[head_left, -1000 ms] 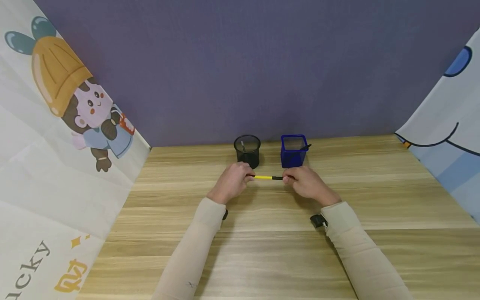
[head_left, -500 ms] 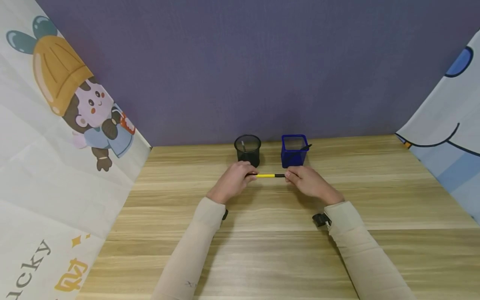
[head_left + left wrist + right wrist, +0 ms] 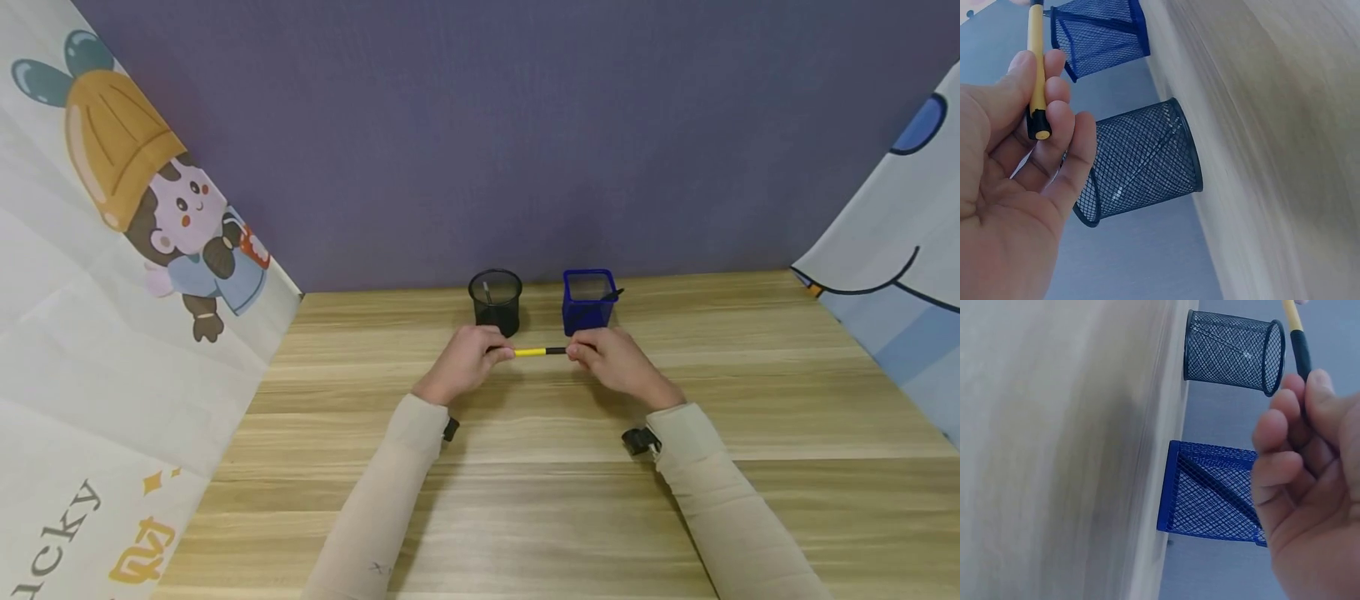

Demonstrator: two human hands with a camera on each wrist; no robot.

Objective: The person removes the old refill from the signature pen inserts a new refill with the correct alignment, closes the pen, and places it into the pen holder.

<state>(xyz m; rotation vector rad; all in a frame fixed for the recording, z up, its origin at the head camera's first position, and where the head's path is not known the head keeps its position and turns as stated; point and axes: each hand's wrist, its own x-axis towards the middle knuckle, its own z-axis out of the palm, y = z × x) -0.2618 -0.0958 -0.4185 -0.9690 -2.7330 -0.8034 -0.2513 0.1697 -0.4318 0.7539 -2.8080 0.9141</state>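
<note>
A yellow pen with black end sections point(image 3: 531, 352) is held level between both hands above the wooden table. My left hand point(image 3: 463, 362) pinches its yellow end between thumb and fingers; in the left wrist view, a short black band and yellow tip stick out below the thumb. At the other end, my right hand point(image 3: 618, 362) pinches the black section, whose far tip is hidden by the fingers. Just behind the left hand stands a round black mesh pen cup point(image 3: 497, 310). A square blue mesh pen cup point(image 3: 587, 312) stands behind the right hand.
Inside the black cup leans a thin pen point(image 3: 1219, 337). A dark pen point(image 3: 1222, 490) slants in the blue cup and pokes over its rim. The wooden table point(image 3: 517, 500) meets a purple-grey panel point(image 3: 510, 142) behind the cups. Printed white sheets point(image 3: 82, 367) flank the table.
The pen and both hands have shifted slightly up and right. My right hand went a little outward, then came back partway. Both hands keep their pinch; the cups stand still.
</note>
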